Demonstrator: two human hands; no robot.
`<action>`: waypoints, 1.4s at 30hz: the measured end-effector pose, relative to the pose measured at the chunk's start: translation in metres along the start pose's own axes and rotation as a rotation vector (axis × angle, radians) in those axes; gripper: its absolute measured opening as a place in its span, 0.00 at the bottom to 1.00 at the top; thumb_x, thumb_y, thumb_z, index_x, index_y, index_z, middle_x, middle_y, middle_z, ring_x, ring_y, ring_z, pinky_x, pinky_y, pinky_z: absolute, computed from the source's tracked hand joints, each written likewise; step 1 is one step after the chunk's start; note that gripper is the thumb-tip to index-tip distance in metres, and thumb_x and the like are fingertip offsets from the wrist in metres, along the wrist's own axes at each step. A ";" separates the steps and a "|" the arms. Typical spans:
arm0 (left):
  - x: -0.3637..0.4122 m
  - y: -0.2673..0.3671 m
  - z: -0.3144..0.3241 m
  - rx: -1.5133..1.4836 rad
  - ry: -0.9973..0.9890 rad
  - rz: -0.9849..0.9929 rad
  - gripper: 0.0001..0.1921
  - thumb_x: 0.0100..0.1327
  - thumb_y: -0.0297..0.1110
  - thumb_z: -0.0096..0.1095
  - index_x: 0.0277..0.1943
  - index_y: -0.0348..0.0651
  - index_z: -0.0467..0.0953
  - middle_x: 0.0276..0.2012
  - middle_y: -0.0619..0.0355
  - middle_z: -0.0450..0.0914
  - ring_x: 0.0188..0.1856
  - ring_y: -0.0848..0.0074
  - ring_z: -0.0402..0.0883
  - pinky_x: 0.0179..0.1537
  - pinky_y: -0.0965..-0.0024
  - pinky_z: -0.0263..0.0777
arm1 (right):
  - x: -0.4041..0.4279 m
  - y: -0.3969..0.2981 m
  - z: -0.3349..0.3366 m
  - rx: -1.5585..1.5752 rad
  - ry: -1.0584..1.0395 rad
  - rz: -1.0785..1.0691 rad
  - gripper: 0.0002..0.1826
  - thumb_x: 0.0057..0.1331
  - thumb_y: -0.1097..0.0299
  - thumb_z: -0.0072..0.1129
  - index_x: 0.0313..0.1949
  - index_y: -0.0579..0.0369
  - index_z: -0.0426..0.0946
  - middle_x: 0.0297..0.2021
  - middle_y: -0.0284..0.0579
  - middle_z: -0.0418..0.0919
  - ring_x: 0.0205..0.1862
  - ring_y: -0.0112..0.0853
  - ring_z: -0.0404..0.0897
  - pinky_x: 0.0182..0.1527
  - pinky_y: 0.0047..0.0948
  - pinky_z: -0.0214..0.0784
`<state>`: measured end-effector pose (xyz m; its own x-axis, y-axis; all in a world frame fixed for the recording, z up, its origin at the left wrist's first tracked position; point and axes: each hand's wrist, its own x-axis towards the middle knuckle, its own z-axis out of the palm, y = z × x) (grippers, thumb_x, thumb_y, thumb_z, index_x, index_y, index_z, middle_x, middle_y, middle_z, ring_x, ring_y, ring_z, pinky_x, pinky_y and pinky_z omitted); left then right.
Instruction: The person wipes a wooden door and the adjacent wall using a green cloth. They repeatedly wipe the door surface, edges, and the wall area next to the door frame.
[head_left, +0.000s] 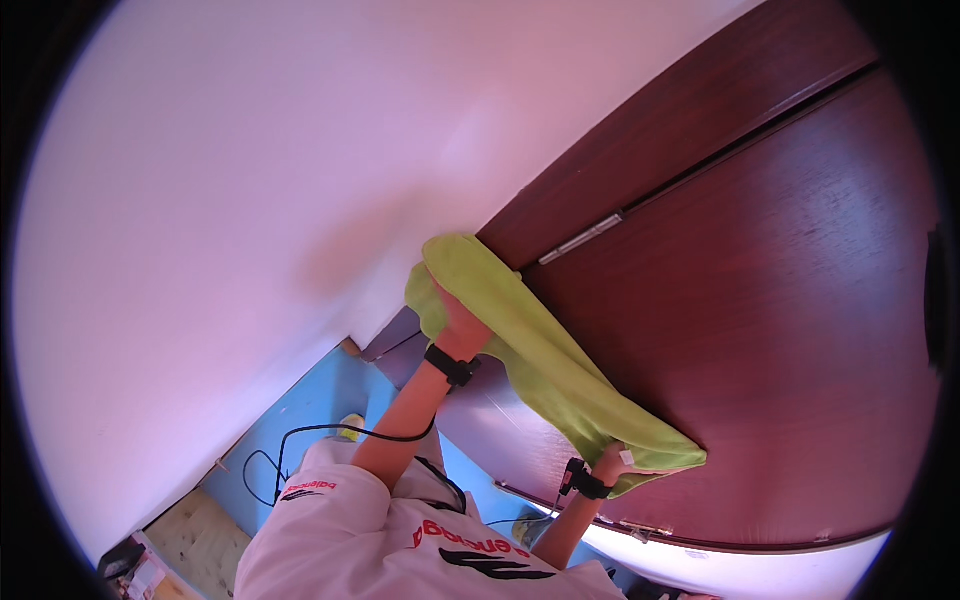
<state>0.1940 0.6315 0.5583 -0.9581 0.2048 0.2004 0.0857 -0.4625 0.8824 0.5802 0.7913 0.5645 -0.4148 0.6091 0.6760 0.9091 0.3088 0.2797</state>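
A yellow-green cloth (555, 330) hangs stretched between my two hands, against a dark red wooden door (712, 300) and its frame. My left hand (459, 319) grips the cloth's upper end, close to where the door frame meets the pale wall; the fingers are partly covered by fabric. Lower down and to the right, my right hand (616, 461) holds the other end near the door's edge, with a small white tag beside the fingers. Black straps with cables sit on both wrists.
A metal hinge (581, 238) joins door and frame above the cloth. The pale wall (225, 187) fills the left. Below are a blue floor (322, 397), a wooden board (196, 541) and a box of items (146, 574) at lower left. A loose black cable (330, 427) loops beside my left arm.
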 end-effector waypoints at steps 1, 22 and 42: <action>-0.001 0.019 0.007 0.168 -0.003 0.071 0.40 0.68 0.51 0.62 0.75 0.40 0.55 0.72 0.48 0.62 0.75 0.53 0.55 0.75 0.42 0.35 | 0.000 0.004 -0.004 0.031 0.001 0.026 0.14 0.68 0.68 0.53 0.49 0.60 0.78 0.48 0.53 0.81 0.50 0.50 0.80 0.51 0.65 0.70; -0.037 -0.012 -0.011 -0.448 -0.469 0.137 0.28 0.76 0.46 0.48 0.75 0.50 0.60 0.72 0.59 0.64 0.72 0.68 0.63 0.74 0.61 0.52 | -0.029 0.030 0.039 0.332 0.089 0.169 0.14 0.69 0.67 0.53 0.49 0.60 0.79 0.46 0.53 0.82 0.48 0.48 0.81 0.49 0.58 0.73; -0.039 -0.001 0.009 -0.587 -0.675 0.052 0.29 0.80 0.50 0.38 0.78 0.52 0.53 0.76 0.59 0.58 0.75 0.65 0.59 0.75 0.56 0.52 | -0.021 0.044 0.050 0.311 0.116 0.126 0.13 0.69 0.67 0.54 0.49 0.59 0.79 0.45 0.53 0.82 0.46 0.47 0.82 0.48 0.50 0.76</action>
<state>0.2335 0.6318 0.5537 -0.5761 0.5491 0.6054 -0.2066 -0.8145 0.5421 0.6270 0.8288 0.5286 -0.2773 0.5751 0.7696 0.8901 0.4554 -0.0196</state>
